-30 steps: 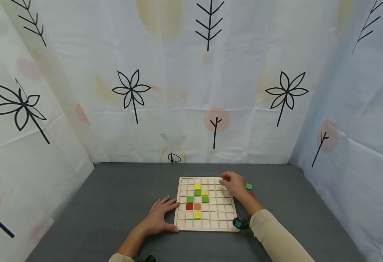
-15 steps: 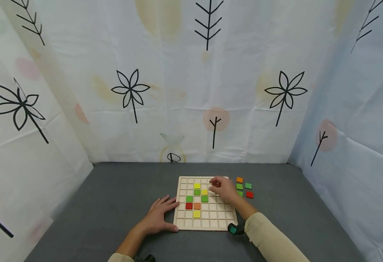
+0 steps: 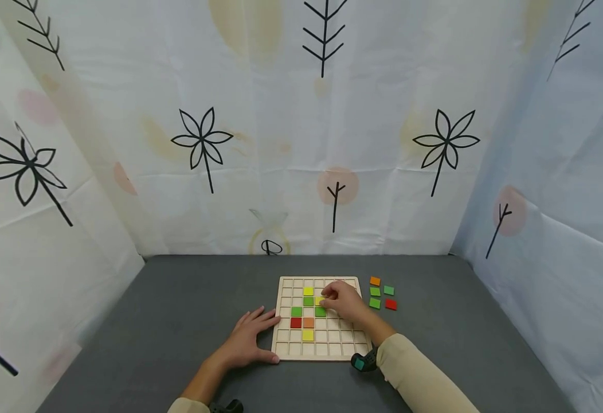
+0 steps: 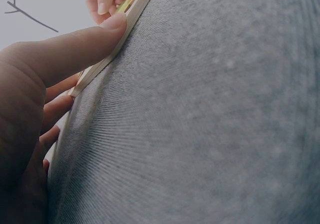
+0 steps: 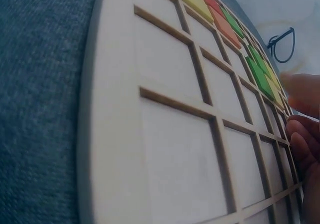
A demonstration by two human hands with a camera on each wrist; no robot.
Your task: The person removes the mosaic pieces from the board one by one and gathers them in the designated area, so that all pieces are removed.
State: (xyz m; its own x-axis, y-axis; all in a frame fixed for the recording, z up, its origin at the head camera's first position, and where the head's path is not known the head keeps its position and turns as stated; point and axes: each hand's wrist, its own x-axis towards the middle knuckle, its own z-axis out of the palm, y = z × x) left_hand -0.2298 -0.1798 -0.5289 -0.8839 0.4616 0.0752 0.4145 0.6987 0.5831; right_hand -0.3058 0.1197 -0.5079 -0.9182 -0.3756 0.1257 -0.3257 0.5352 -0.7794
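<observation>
A square wooden grid board (image 3: pixel 301 350) lies on the dark table. Coloured square tiles sit in some of its cells: yellow tiles (image 3: pixel 308 291), green tiles (image 3: pixel 296 311), one red tile (image 3: pixel 296 323) and one orange tile (image 3: pixel 308 322). My left hand (image 3: pixel 247 342) rests against the board's left side, fingers spread, with the thumb (image 4: pixel 92 44) along the front edge near the corner. Over the board is my right hand (image 3: pixel 344 299), its thumb and fingers bent at a yellow tile (image 3: pixel 318 300). Whether anything sits between those fingertips is hidden.
Right of the board lie several loose tiles: an orange tile (image 3: pixel 375 281), green tiles (image 3: pixel 375 303) and a red tile (image 3: pixel 391 304). A printed white curtain (image 3: pixel 260 189) stands behind and at both sides of the grey tabletop (image 3: pixel 203 287).
My right hand has moved left and slightly nearer, from the board's far right part to the yellow tile. The loose tiles have come into full view. My left hand keeps its place at the board.
</observation>
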